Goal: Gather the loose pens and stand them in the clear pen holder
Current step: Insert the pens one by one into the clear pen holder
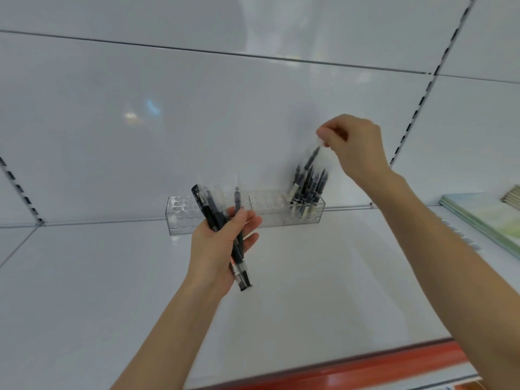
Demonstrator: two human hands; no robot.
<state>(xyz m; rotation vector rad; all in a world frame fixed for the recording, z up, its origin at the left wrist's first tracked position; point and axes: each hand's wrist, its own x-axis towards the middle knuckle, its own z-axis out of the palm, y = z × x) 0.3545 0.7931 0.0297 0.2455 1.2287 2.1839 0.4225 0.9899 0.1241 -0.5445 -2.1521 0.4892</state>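
White shelf (112, 277) bears clear holder (183, 218).

Reads as a shop, most likely a stationery aisle. White metal shelf (281, 299) across the lower half of the frame, backed by glossy white panels (197, 122) joined at thin seams. Slotted uprights (418, 108) slanting down at upper right and far left, as on store racking. Red strip (365, 372) along the shelf's front edge at the bottom. Clear pen holder (180, 215) against the back panel, mid-frame, with matching pens (306, 190) stood in its right end. Stacked notebooks (484, 218) at the right edge, on the neighbouring bay.
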